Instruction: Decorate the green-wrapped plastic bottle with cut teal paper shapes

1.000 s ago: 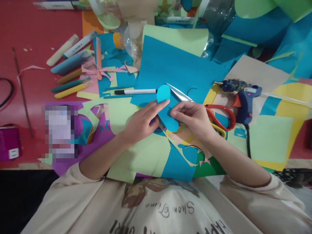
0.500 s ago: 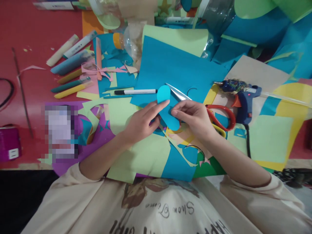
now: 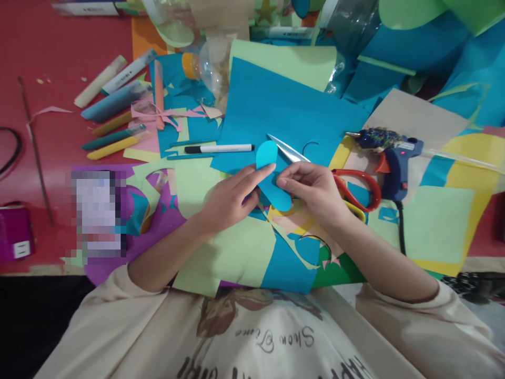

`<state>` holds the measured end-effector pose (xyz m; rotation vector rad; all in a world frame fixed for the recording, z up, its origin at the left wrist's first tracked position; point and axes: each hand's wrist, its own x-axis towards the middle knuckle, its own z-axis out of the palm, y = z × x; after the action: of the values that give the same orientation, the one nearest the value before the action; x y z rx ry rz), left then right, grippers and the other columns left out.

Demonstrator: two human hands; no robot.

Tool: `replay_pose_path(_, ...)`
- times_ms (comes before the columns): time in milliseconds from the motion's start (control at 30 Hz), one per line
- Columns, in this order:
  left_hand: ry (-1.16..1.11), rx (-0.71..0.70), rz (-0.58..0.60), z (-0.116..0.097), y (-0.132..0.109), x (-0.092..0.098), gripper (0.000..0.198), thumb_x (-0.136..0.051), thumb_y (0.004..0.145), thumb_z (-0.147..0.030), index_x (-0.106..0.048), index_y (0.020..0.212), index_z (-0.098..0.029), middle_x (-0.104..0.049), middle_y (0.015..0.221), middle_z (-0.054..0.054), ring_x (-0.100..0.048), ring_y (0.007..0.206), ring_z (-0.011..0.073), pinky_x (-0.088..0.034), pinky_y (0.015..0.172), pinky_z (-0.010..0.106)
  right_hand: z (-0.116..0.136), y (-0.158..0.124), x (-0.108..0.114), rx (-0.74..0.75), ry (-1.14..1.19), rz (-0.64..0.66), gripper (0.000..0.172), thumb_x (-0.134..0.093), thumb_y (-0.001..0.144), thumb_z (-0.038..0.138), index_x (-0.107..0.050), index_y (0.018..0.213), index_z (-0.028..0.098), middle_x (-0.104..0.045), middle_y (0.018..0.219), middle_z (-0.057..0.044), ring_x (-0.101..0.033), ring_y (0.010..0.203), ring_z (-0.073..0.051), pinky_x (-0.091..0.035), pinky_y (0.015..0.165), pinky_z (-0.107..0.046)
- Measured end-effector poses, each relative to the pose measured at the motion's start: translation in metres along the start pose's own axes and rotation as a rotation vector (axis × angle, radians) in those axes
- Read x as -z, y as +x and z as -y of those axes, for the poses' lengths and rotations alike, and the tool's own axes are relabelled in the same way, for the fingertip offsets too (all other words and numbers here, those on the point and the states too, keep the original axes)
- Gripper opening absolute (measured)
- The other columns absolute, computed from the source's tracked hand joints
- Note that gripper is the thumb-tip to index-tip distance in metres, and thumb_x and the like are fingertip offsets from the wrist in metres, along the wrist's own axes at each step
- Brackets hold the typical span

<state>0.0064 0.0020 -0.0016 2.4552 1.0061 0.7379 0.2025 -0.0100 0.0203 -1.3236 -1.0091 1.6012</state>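
A bright blue paper cutout [image 3: 267, 153], long with rounded ends, is held up between both hands. My left hand [image 3: 236, 193] is closed on its left side, the index finger lying across its front. On its right edge my right hand [image 3: 311, 187] pinches with thumb and index finger. Just behind my right hand lie red-handled scissors [image 3: 357, 184], their silver blades pointing up and left over a large blue sheet [image 3: 276, 100]. A white marker with a black cap [image 3: 219, 149] rests left of the cutout. Light green paper [image 3: 232, 247] is below the hands.
A blue glue gun [image 3: 398, 163] with a cord lies on the right. Several markers [image 3: 114, 102] are at the upper left, near a plastic bottle with an orange cap [image 3: 191, 66]. A blurred phone [image 3: 98, 213] sits on purple paper. Paper scraps [image 3: 295, 247] litter the near side.
The cutout's upper end has tipped slightly to the right and down. Both hands keep their hold with almost no movement.
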Motion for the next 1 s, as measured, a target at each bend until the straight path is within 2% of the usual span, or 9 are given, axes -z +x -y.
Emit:
replay_pose_path(200,-0.014,-0.038,-0.041,-0.0005,-0.0002,0.0005,0.043,-0.046,0.095,-0.015,-0.047,0.137,-0.023,-0.067,0.121,0.008,-0.069,0.101,0.0171,-0.053,0.079,0.021,-0.0018,0.0005,0.001,-0.001,-0.017,-0.014,0.024,-0.079,0.07,0.038,-0.066,0.069,0.018,-0.064,0.058,0.002,-0.054,0.045,-0.009,-0.044,0.043,-0.023)
replay_pose_path(433,-0.022,-0.051,-0.037,-0.0005,0.0006,0.0002,0.043,-0.047,0.094,-0.013,-0.047,0.137,-0.022,-0.067,0.12,0.007,-0.069,0.102,0.0168,-0.053,0.08,0.021,-0.0013,0.0006,0.0,-0.001,-0.001,-0.023,0.025,-0.08,0.068,0.039,-0.067,0.069,0.018,-0.064,0.057,0.002,-0.054,0.044,-0.009,-0.045,0.043,-0.022)
replay_pose_path(633,-0.036,-0.026,-0.018,-0.0009,0.0,-0.0001,0.043,-0.046,0.095,-0.014,-0.048,0.137,-0.023,-0.066,0.123,0.007,-0.068,0.104,0.0166,-0.054,0.08,0.021,-0.0023,0.0,0.0,-0.007,-0.005,-0.015,0.028,-0.08,0.069,0.042,-0.066,0.07,0.018,-0.064,0.058,0.002,-0.053,0.045,-0.008,-0.044,0.044,-0.023)
replay_pose_path(733,-0.042,0.003,-0.045,-0.0007,0.0004,-0.0006,0.042,-0.047,0.095,-0.014,-0.049,0.136,-0.022,-0.067,0.12,0.006,-0.068,0.102,0.0157,-0.053,0.081,0.021,-0.0007,-0.0011,-0.0009,0.006,0.029,-0.012,0.031,-0.081,0.069,0.044,-0.064,0.077,0.019,-0.063,0.06,0.003,-0.055,0.048,-0.009,-0.046,0.045,-0.022)
replay_pose_path(867,-0.038,0.044,-0.138,0.0012,0.0021,-0.0015,0.042,-0.048,0.094,-0.013,-0.051,0.135,-0.021,-0.067,0.119,0.007,-0.068,0.102,0.015,-0.053,0.084,0.021,0.0021,-0.0015,-0.0024,-0.097,0.151,0.057,0.044,-0.084,0.066,0.045,-0.054,0.088,0.021,-0.062,0.06,0.008,-0.057,0.041,-0.008,-0.044,0.039,-0.02)
replay_pose_path(1000,-0.031,0.052,-0.154,0.0017,0.0027,-0.0009,0.042,-0.049,0.093,-0.016,-0.051,0.135,-0.02,-0.068,0.12,0.008,-0.068,0.1,0.016,-0.053,0.086,0.023,0.0024,-0.0001,-0.0017,-0.209,0.155,0.143,0.047,-0.082,0.065,0.052,-0.055,0.083,0.019,-0.058,0.048,0.008,-0.057,0.037,-0.01,-0.045,0.037,-0.02)
